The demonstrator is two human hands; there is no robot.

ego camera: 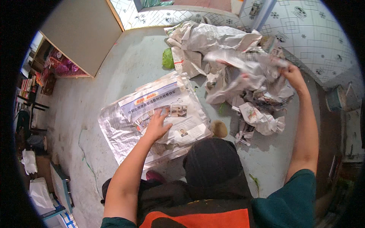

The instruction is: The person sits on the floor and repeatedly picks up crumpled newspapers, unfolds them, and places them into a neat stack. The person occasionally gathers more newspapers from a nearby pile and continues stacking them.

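Note:
My left hand (158,125) lies with fingers apart on a flattened stack of newspapers (188,124), whose top sheet bears print and photos. The sheets are creased, with uneven edges. At the right, my right hand (292,75) grips the edge of a crumpled newspaper sheet (239,78), blurred by motion. That sheet hangs over a heap of crumpled newspapers (216,37), hiding part of it. Smaller crumpled pieces (263,118) lie at the heap's near side.
A green cabbage (168,58) sits left of the heap on the grey floor (77,108). Between stack and heap is a brown rounded object (219,128). A thin green cord (83,151) trails at left. A large board (82,31) stands behind; a patterned wall (310,34) bounds the right.

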